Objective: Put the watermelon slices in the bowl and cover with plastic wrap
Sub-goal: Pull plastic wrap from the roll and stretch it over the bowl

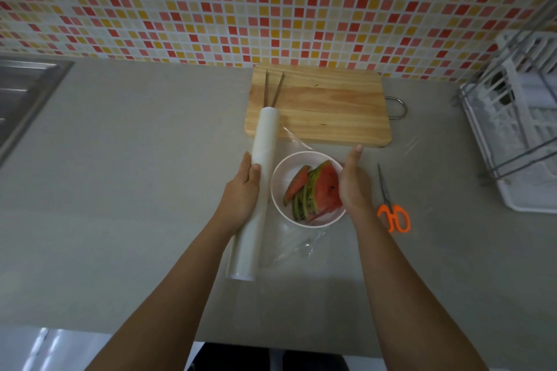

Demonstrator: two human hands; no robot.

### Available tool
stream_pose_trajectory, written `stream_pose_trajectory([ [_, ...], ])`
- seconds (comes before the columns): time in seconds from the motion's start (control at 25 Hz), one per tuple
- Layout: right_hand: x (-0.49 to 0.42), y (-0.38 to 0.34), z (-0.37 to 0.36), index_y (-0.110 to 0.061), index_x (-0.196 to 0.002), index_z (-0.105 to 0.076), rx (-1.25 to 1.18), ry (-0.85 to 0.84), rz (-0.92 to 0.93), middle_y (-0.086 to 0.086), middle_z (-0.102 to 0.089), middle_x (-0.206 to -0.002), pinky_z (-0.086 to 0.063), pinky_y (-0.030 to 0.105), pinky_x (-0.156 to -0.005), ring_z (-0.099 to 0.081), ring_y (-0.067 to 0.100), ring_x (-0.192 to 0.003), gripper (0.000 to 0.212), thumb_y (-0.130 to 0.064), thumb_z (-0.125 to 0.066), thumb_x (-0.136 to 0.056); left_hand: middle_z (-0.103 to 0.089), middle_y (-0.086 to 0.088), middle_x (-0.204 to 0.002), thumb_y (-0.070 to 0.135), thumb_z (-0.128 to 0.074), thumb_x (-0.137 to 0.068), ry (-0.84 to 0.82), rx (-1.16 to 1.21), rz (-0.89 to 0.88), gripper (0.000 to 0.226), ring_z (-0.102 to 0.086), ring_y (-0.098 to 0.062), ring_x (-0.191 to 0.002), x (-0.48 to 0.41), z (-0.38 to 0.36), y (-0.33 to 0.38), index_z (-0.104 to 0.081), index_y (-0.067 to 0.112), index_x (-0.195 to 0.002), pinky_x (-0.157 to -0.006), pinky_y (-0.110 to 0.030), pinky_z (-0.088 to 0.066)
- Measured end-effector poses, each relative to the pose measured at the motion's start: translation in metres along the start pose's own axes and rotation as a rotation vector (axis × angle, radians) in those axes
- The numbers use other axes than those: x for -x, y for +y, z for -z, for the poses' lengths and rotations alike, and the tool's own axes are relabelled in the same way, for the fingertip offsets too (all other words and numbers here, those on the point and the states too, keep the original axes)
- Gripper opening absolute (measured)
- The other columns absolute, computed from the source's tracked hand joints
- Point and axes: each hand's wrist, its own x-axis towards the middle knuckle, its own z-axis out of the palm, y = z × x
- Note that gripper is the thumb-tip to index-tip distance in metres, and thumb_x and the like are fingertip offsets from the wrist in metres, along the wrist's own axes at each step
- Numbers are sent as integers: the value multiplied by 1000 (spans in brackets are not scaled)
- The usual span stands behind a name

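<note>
A pale pink bowl (283, 173) stands on the grey counter and holds several watermelon slices (319, 190) with green rind. A long white roll of plastic wrap (259, 166) lies just left of the bowl, and my left hand (241, 196) grips its middle. A clear sheet of wrap (297, 247) runs from the roll over the bowl, loose and crinkled at the near side. My right hand (352, 184) presses flat against the bowl's right rim, fingers straight, on the wrap.
A wooden cutting board (325, 105) with two chopsticks (272, 89) lies behind the bowl. Orange-handled scissors (391, 208) lie right of my right hand. A white dish rack (518, 129) stands at the far right, a steel sink (24, 90) far left.
</note>
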Motion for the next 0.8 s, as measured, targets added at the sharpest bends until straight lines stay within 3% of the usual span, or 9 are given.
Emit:
stream_pose_trajectory([
  [0.04, -1, 6, 1, -27, -75, -69, -82, 26, 33, -3, -70, -87, -45, 30, -71, -63, 19, -89, 75, -72, -9, -81, -30, -2, -156, 44, -25, -101, -1, 18, 19, 53, -33, -25, -140, -1, 1, -2, -16, 30, -151, -107, -30, -24],
  [0.12, 0, 17, 0, -22, -112, -63, -320, 16, 30, 0, -61, -123, -40, 34, -99, -53, 17, -117, 60, -60, -25, -86, -31, 2, -156, 47, -24, -99, -34, 65, 43, 52, -35, -24, -139, -3, 2, -6, -18, 36, -150, -114, -35, -24],
  [0.16, 2, 21, -2, -20, -117, -59, -400, -28, 8, 2, -59, -126, -39, 36, -102, -52, 17, -119, 50, -50, -30, -89, -33, 3, -155, 50, -25, -98, -65, 104, 53, 53, -38, -24, -137, -3, 2, -8, -19, 38, -149, -115, -41, -26],
  [0.28, 6, 35, -10, -19, -101, -62, -377, -70, -33, 8, -64, -108, -44, 30, -87, -59, 21, -103, 32, -32, -32, -96, -49, 2, -135, 51, -45, -90, -105, 212, 125, 61, -57, -17, -111, 0, -1, -14, -26, 30, -144, -88, -37, -50],
  [0.36, 4, 39, -12, -19, -90, -63, -361, -22, -61, 8, -64, -101, -44, 28, -81, -60, 19, -94, 31, -29, -34, -97, -56, -1, -113, 49, -59, -84, -41, 198, 185, 56, -61, -13, -90, 5, -3, -15, -38, 18, -126, -66, -29, -49],
  [0.4, 3, 40, -12, -20, -85, -63, -357, -8, -64, 6, -65, -97, -45, 28, -79, -61, 18, -91, 31, -28, -35, -96, -57, -1, -107, 49, -61, -82, -6, 172, 194, 51, -61, -13, -87, 5, -3, -15, -41, 17, -116, -64, -30, -49],
  [0.48, 0, 40, -11, -21, -78, -63, -334, -3, -68, 4, -65, -91, -46, 30, -81, -61, 20, -91, 32, -27, -36, -95, -58, -1, -101, 51, -62, -81, 12, 143, 186, 45, -62, -16, -87, 5, -2, -17, -44, 19, -108, -71, -36, -52],
  [0.64, 1, 39, -14, -18, -81, -63, -302, 30, -54, 7, -65, -92, -45, 30, -80, -60, 22, -91, 30, -25, -36, -94, -60, -5, -109, 54, -53, -87, -49, 169, 195, 41, -62, -23, -96, 9, 1, -18, -43, 24, -113, -88, -45, -52],
  [0.8, 0, 37, -11, -18, -82, -62, -259, 73, -10, 1, -63, -83, -41, 24, -68, -58, 15, -81, 28, -22, -36, -94, -61, -7, -112, 60, -47, -86, -4, 130, 170, 48, -62, -27, -99, 14, -1, -20, -45, 24, -118, -91, -48, -51],
])
